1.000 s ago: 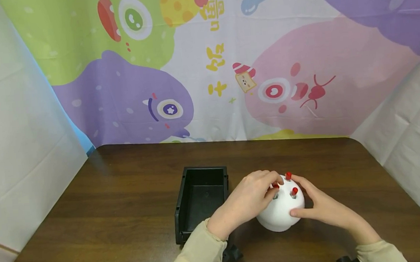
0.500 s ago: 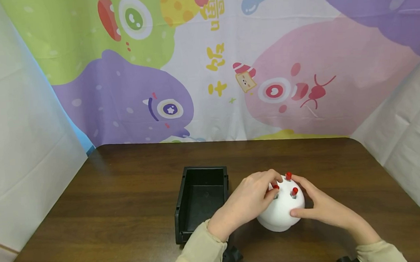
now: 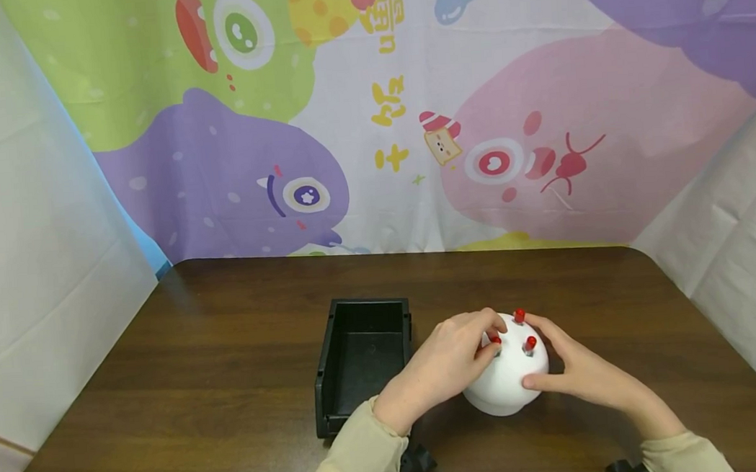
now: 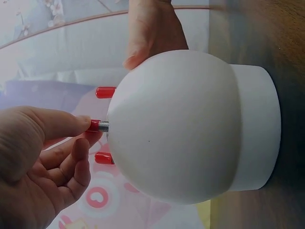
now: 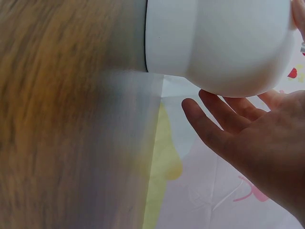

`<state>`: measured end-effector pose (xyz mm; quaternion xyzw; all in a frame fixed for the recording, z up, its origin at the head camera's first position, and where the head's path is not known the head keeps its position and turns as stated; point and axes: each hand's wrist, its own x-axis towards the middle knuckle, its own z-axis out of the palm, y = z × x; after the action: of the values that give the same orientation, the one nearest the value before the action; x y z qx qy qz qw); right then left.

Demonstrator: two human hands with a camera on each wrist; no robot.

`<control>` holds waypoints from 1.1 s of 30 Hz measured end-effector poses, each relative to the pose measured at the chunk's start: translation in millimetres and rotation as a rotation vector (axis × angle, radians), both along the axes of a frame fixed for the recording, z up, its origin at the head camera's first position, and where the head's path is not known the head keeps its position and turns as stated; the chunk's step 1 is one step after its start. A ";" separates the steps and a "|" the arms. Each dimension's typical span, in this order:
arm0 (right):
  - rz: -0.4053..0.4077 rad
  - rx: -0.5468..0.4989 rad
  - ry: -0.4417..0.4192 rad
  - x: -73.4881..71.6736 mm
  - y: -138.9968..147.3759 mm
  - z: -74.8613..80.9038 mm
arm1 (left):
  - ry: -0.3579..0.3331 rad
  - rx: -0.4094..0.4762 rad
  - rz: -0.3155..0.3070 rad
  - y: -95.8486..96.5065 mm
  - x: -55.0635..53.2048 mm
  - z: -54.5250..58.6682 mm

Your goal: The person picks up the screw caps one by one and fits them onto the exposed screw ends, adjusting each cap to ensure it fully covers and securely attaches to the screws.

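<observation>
A white rounded dome (image 3: 500, 387) on a short round base stands upright on the brown table (image 3: 229, 353). Several red-capped posts stick up from its top. My left hand (image 3: 443, 351) pinches one red cap (image 4: 95, 125) between thumb and finger; a threaded metal shaft (image 4: 104, 126) shows between that cap and the dome. Two other red caps (image 3: 519, 316) (image 3: 530, 343) stand untouched on the dome. My right hand (image 3: 578, 372) holds the dome's right side, thumb in front and fingers behind; in the right wrist view its fingertips (image 5: 208, 95) lie against the white surface.
Left of the dome sits a black open bin (image 3: 362, 360), its near right corner behind the left forearm. Black wrist straps (image 3: 418, 459) show at the sleeves. A printed cloth (image 3: 402, 205) hangs behind the table, with white cloth at both sides.
The left hand's fingertips shift very slightly around the pinched red cap. The dome and the right hand keep their places.
</observation>
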<state>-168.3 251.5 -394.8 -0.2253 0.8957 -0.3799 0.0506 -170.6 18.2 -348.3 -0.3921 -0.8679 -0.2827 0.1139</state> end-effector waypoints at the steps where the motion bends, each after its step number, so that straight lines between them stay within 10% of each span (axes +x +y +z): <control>1: 0.001 -0.002 -0.004 0.0 0.0 0.0 | 0.000 0.002 -0.001 0.0 0.0 -0.4; 33: 0.005 0.008 -0.008 -1.2 1.5 -1.3 | -0.028 -0.025 0.007 -3.6 -3.6 -2.3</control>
<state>-169.5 253.0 -396.1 -0.2259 0.8964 -0.3773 0.0557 -174.2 14.7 -350.6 -0.3863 -0.8744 -0.2768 0.0977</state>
